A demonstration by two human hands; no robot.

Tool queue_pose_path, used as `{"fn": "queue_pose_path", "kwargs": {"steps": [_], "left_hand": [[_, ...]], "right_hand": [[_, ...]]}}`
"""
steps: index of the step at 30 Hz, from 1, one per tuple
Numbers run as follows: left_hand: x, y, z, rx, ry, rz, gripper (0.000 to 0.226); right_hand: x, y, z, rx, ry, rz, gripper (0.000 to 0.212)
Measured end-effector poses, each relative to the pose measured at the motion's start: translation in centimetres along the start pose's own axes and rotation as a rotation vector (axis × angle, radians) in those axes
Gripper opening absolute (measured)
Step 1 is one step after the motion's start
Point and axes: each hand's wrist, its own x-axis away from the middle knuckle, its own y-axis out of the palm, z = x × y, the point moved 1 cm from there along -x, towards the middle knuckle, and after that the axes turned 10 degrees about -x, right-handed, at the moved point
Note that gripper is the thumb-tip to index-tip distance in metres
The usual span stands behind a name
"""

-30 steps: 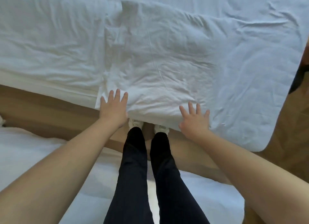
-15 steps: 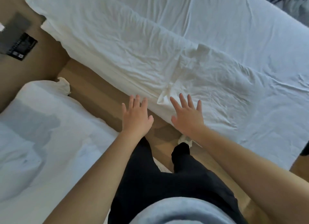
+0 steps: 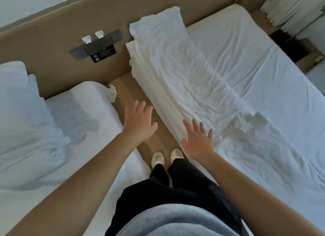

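A long folded white sheet (image 3: 175, 74) lies along the left edge of the right-hand bed (image 3: 246, 63), running toward the headboard. My right hand (image 3: 197, 140) is spread flat, fingers straight, at the near end of that folded sheet by the bed's edge. My left hand (image 3: 139, 123) hangs open over the floor aisle (image 3: 128, 95) between the two beds, holding nothing. I stand in the aisle in black trousers and white shoes (image 3: 167, 157).
The left bed (image 3: 79, 112) carries a rumpled white duvet (image 3: 22, 116) and a sheet corner (image 3: 111, 93) hanging by the aisle. A tan headboard wall (image 3: 52, 42) holds a dark switch panel (image 3: 98, 45). White curtains (image 3: 290, 7) hang at the far right.
The view swung left toward the headboard. My left hand came off the sheet and now hovers over the aisle; my right hand stays flat at the bed's edge.
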Motion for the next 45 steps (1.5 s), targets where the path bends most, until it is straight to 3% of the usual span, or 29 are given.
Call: {"fn": "queue_pose_path", "kwargs": {"steps": [7,17,25,31,38,45], "left_hand": [[-4.9,-1.6,-3.1,0.131,-0.085,-0.054,0.06],[-20.3,-9.3,-8.8,0.212,-0.123,-0.054,0.057],[-35.7,-10.8,-14.5,0.566,-0.183,-0.097,0.053],[-51.1,-9.3,-18.6,0.864,-0.423,-0.387,0.066],[-67.1,-2.7,-19.9,0.979,-0.671,-0.389,0.068],[-75.2,5.5,-21.8,1.271,-0.99,-0.3,0.073]], "right_hand": [[-8.0,-4.5,-3.4,-0.005,-0.049,0.008,0.069],[-23.2,-14.6,-9.0,0.033,-0.123,-0.005,0.068],[-37.0,-19.9,-13.9,0.003,-0.035,0.039,0.067],[-49.4,-19.0,-15.1,-0.035,0.128,-0.004,0.068],[-64.5,-14.2,-14.5,-0.256,0.275,-0.029,0.069],[-75.7,-6.0,-11.5,-0.412,0.333,-0.203,0.086]]}}
